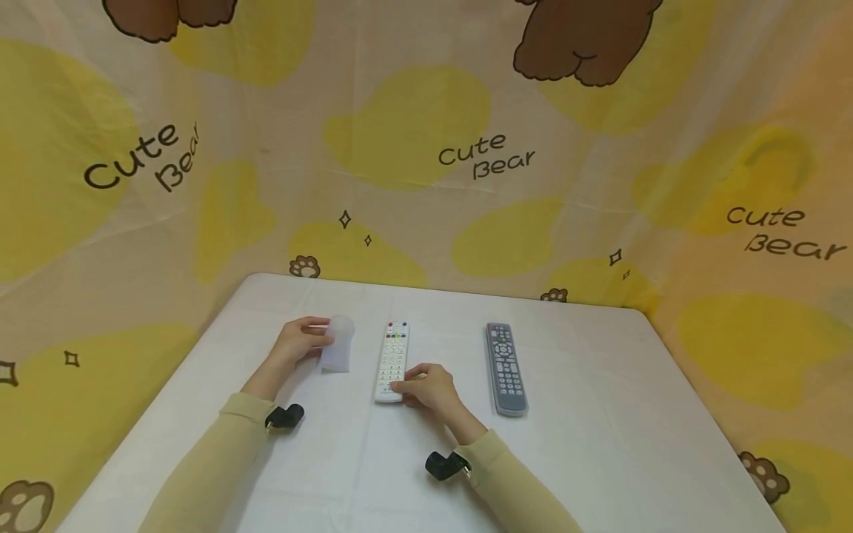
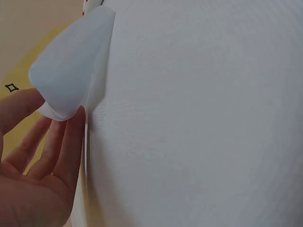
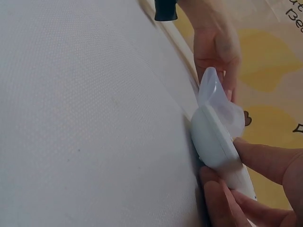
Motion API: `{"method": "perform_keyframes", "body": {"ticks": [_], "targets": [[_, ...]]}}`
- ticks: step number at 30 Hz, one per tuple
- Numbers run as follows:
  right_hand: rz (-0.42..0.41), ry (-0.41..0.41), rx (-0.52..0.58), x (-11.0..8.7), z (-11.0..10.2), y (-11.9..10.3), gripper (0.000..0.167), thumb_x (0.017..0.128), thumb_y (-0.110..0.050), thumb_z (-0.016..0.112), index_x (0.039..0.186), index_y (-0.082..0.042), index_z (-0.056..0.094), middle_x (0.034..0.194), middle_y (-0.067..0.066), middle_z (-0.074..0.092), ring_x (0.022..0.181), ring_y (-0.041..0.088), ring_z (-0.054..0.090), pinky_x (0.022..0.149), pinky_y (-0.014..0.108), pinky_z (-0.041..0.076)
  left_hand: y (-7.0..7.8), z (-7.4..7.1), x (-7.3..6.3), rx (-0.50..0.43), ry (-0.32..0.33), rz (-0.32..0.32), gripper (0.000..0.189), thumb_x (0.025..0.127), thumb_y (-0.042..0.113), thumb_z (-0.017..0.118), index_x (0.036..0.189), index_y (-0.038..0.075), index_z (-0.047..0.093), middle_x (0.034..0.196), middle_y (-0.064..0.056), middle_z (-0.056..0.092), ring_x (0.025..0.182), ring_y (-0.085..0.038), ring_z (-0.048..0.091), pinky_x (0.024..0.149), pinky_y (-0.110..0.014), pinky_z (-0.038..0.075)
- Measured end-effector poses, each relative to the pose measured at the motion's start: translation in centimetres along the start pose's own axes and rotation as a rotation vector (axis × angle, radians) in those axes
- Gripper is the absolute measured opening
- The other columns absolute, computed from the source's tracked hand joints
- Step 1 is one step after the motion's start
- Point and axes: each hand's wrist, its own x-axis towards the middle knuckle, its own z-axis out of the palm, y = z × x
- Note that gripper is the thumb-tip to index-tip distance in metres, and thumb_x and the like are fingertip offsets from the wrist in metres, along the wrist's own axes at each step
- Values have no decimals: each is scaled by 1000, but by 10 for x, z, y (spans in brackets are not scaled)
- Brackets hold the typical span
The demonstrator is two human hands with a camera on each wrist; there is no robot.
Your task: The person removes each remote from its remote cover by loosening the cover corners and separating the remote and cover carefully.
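In the head view, my left hand pinches a translucent, soft remote cover on the left of the table. The left wrist view shows this cover bulging open, with the thumb on one side and the fingers beneath. My right hand grips the near end of a white remote control, which has rows of buttons. Seen from the right wrist, the thumb and fingers hold the remote by its edges. Cover and remote are apart in the head view.
A grey remote control lies to the right of my right hand. Everything rests on a white table with rounded far corners. Behind and beside it hangs a yellow patterned cloth. Each wrist carries a small black camera.
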Motion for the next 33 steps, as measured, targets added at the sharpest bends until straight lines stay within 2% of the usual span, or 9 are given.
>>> {"method": "perform_keyframes", "body": {"ticks": [4, 7, 13, 19, 24, 30, 33], "targets": [[-25, 2, -5, 0, -2, 1, 42, 69, -24, 84, 102, -5, 66, 67, 4, 70, 56, 10, 65, 55, 23, 55, -1, 2, -1, 46, 1, 49, 55, 82, 8, 72, 132, 0, 51, 127, -25, 54, 91, -12, 61, 76, -22, 54], [-42, 2, -14, 0, -2, 1, 45, 69, -24, 84, 106, -5, 66, 62, 4, 69, 53, 10, 64, 53, 22, 54, 0, 2, -3, 108, 25, 76, 52, 82, 9, 71, 130, -1, 53, 125, -25, 56, 95, -17, 61, 78, -24, 54], [-37, -6, -26, 1, -1, 2, 44, 70, -25, 84, 106, -5, 66, 64, 4, 69, 54, 10, 64, 53, 23, 54, 1, -1, -5, 180, 62, 63, 50, 82, 11, 71, 127, -1, 55, 121, -23, 59, 91, -18, 62, 75, -25, 53], [-32, -17, -4, 0, -2, 3, 43, 71, -24, 84, 104, -4, 66, 66, 6, 70, 56, 12, 67, 55, 24, 55, 0, -3, -6, 192, 61, 34, 49, 84, 15, 71, 128, 1, 55, 120, -21, 58, 85, -15, 63, 75, -25, 53], [-24, -50, 30, -1, -7, 2, 39, 74, -24, 81, 102, -2, 66, 71, 8, 72, 62, 14, 69, 59, 25, 57, 2, -3, -9, 172, 77, 38, 49, 85, 15, 70, 129, 0, 53, 121, -23, 58, 84, -15, 63, 73, -24, 54], [-21, -63, 44, 0, -19, 0, 32, 82, -24, 74, 104, -1, 65, 80, 11, 73, 71, 17, 71, 64, 27, 58, 12, 0, -15, 181, 167, 43, 49, 85, 19, 69, 129, 2, 54, 123, -21, 58, 98, -24, 59, 74, -24, 50], [-30, -35, 27, 1, -32, -1, 33, 85, -27, 70, 107, -2, 64, 85, 10, 73, 74, 17, 70, 66, 28, 58, 20, 6, -17, 175, 204, 69, 49, 84, 21, 70, 128, 3, 56, 122, -20, 58, 106, -29, 57, 80, -28, 49]]}}
